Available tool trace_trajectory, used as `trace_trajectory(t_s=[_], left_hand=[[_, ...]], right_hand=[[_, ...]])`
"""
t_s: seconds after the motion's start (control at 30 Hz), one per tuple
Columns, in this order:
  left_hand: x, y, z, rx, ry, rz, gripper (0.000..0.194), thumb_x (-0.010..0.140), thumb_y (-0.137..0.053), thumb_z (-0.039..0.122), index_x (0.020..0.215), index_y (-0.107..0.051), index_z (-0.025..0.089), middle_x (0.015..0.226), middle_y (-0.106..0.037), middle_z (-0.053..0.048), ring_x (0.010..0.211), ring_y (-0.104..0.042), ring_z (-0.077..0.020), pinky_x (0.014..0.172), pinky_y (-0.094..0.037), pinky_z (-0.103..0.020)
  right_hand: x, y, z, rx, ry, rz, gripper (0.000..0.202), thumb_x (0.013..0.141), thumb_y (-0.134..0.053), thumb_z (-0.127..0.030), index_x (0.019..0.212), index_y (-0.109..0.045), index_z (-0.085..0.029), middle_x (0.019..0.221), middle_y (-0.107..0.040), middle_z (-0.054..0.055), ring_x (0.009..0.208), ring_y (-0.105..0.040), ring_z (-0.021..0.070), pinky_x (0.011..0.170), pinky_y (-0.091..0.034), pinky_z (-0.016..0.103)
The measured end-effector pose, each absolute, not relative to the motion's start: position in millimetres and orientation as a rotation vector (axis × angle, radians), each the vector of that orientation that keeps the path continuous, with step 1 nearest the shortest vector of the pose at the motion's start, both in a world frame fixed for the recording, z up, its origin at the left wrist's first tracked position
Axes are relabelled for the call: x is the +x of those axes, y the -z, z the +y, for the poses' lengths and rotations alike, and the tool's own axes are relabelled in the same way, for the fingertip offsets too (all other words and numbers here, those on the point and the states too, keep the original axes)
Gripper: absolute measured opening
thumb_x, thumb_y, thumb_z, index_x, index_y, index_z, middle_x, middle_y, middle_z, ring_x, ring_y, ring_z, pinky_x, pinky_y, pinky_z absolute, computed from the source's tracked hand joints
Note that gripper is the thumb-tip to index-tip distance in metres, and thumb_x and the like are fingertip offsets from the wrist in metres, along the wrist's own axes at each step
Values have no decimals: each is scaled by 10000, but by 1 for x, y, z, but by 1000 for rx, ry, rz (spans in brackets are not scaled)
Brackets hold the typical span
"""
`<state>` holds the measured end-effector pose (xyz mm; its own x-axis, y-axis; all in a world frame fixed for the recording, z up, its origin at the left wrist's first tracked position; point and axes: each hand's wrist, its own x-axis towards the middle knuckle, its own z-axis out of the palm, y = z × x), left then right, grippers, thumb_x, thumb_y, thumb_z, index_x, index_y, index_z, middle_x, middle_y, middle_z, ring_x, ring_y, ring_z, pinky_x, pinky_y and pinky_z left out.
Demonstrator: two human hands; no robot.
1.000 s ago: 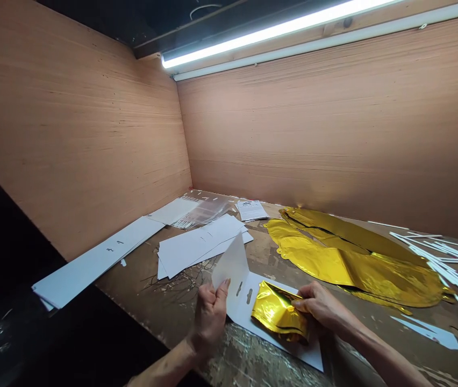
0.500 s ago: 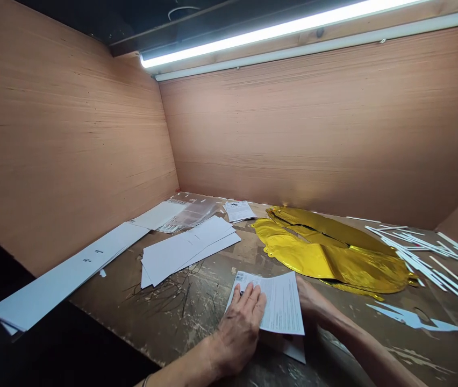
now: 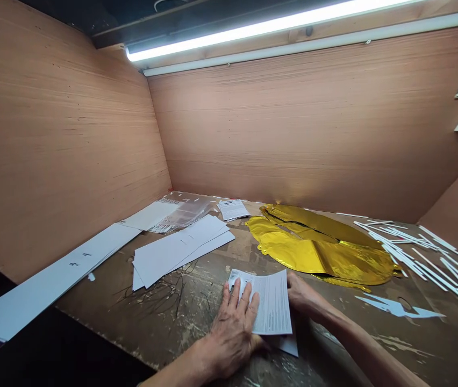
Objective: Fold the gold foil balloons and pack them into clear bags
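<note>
A printed white sheet [image 3: 271,306] with a barcode and lines of text lies close in front of me, its right side raised. My left hand [image 3: 235,322] rests on its left part, fingers spread flat and the thumb low near its bottom edge. My right hand [image 3: 299,294] is curled at the sheet's right edge, with its fingertips hidden behind the paper. A second pale sheet [image 3: 289,345] sticks out beneath the printed one. Behind the right hand lie flat gold foil balloons [image 3: 321,258].
Blank white card strips [image 3: 180,250] lie left of centre, with longer strips [image 3: 59,277] along the left wall. Small printed slips [image 3: 233,209] sit at the back. Several white sticks [image 3: 418,252] and a cut blue-white piece [image 3: 400,307] lie to the right.
My left fingers have spread wider on the printed sheet, and its thumb now shows near the bottom edge. The right hand stays at the right edge. The view has shifted slightly right.
</note>
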<state>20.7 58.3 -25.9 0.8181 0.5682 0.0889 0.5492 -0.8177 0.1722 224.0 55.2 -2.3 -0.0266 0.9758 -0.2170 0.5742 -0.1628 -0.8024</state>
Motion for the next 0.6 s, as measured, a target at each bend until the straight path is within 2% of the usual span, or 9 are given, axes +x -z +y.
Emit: trace_trajectory(t_s=[0.1,0.17,0.23,0.3,0.37,0.43,0.53,0.6], left_hand=[[19,23,57,2836,-149,834,893,677,-364,687,1327,-214,93,1381,-136,-202,1249,31,-387,961,-52,-606],[18,21,55,2825,-131,821,934,654,-335,720,1329,-204,89,1382,-119,-205,1247,38,-390,957,-47,-609],[18,19,54,2821,-145,811,932,657,-339,715,1330,-196,87,1382,-120,-206,1247,26,-393,955,-53,-612],[17,19,53,2793,-214,797,890,660,-379,695,1318,-240,112,1377,-171,-195,1251,-19,-392,954,-64,-616],[17,20,57,2671,-385,860,768,679,-454,632,1262,-355,142,1347,-277,-182,1250,-135,-373,972,-118,-586],[18,19,66,2376,-673,1084,585,710,-533,496,1175,-452,151,1280,-396,-171,1208,-294,-330,969,-249,-506],[22,14,85,1620,-968,1357,391,672,-586,242,1037,-508,126,1022,-583,-141,963,-540,-257,774,-450,-368],[26,9,96,1187,-911,1300,298,573,-596,138,865,-541,118,757,-624,-70,705,-597,-206,603,-473,-311]], right_hand=[[233,-13,53,-1959,-868,-1613,111,634,-531,-202,640,-612,-126,667,-614,42,703,-560,222,563,-396,241],[235,-25,50,-2039,-604,-1590,170,706,-460,-207,771,-596,-128,802,-599,94,801,-541,247,639,-387,285],[231,-29,47,-1929,-419,-1731,220,783,-375,-233,883,-556,-155,919,-555,101,853,-521,214,703,-375,285],[222,-23,43,-1728,-414,-1991,180,791,-388,-262,860,-534,-184,903,-531,65,797,-522,166,697,-378,253],[213,-10,40,-1621,-526,-2150,110,768,-428,-262,803,-509,-198,843,-516,32,733,-518,142,667,-384,239],[208,3,39,-1641,-597,-2149,70,757,-439,-260,783,-479,-209,823,-506,13,709,-514,133,655,-386,238],[208,14,38,-1675,-684,-2081,76,762,-428,-281,798,-459,-222,843,-512,10,745,-525,135,681,-395,235],[211,16,39,-1687,-730,-2040,149,746,-439,-299,874,-469,-229,889,-530,26,819,-534,153,727,-402,238]])
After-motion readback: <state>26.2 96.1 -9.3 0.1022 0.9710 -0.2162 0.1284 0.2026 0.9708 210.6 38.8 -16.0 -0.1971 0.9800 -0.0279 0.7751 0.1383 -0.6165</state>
